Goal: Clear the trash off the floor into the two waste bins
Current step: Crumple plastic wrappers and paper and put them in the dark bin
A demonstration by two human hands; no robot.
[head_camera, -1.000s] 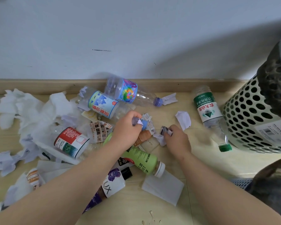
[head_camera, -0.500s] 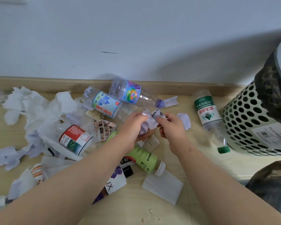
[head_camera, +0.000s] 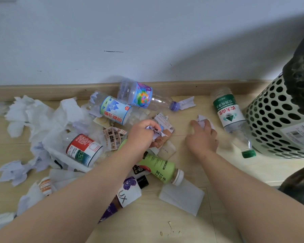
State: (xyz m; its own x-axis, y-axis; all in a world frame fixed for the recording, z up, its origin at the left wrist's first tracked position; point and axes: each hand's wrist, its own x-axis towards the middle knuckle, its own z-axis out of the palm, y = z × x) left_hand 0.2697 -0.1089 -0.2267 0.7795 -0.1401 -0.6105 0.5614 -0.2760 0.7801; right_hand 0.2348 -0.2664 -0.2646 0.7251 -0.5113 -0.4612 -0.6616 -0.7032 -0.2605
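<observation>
Pale wood floor [head_camera: 226, 181] runs up to a low skirting board under a grey-white wall [head_camera: 147, 32]. At the right edge stands the perforated waste bin [head_camera: 277, 123], cream plastic with round holes and a dark liner folded over its rim; only a dark edge of something else shows in the lower right corner, and I cannot tell if it is the second bin.

A big heap of white tissue paper [head_camera: 42, 120] covers the left part of the floor. Bottles lie on their sides in and around it: a clear bottle with a green label [head_camera: 230, 114] just beside the bin, a clear one with a colourful label [head_camera: 142, 96] against the skirting board, one with a blue label [head_camera: 115, 109] next to it, a red-labelled one [head_camera: 84, 149] in the tissue, a light green bottle [head_camera: 158, 167] under the left forearm, and a white and purple bottle [head_camera: 128, 193] near it. A flat white tissue [head_camera: 182, 199] lies between the two arms.

The left hand [head_camera: 141, 134] is closed on a bunch of small paper scraps [head_camera: 154, 131], held above more torn pieces. The right hand [head_camera: 203, 135] lies palm down on the floor, its fingers bent over a crumpled white paper ball [head_camera: 203, 121]; I cannot tell if it really grips it. Another crumpled paper [head_camera: 187, 103] touches the purple cap.
</observation>
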